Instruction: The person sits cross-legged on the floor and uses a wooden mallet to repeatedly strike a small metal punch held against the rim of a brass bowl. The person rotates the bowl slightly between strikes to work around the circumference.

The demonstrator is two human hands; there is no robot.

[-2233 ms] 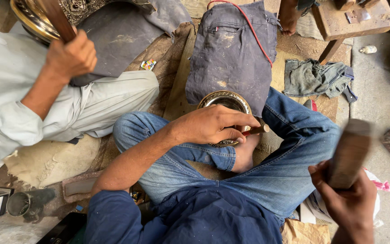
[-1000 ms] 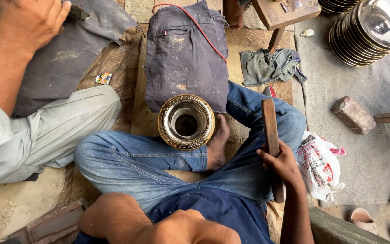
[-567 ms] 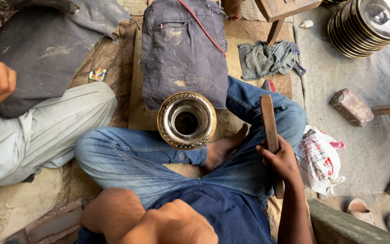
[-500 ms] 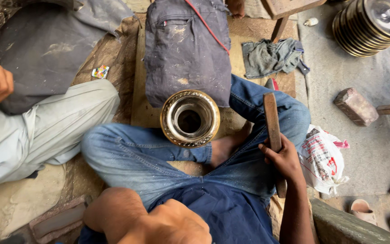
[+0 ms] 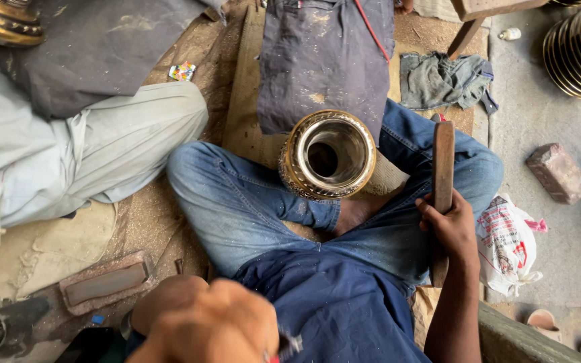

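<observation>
Two hands sit well apart: the right hand (image 5: 453,232) is clamped round a flat wooden stick (image 5: 442,176) held upright over the knee, while the left hand (image 5: 213,329), blurred and near the lens, is fisted on something small I cannot identify. Between the crossed legs, an ornate brass pot (image 5: 329,155) stands mouth-up against the bare foot (image 5: 358,210), showing only a dark hole inside.

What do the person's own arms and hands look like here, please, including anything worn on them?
Both hands are bare, with no gloves. The right hand and its forearm are uncovered, with no sleeve, watch or ring showing. The left hand sits close to the camera and blurred; its forearm is uncovered too, and something dark, perhaps a band, shows at the wrist, too blurred to tell.
</observation>
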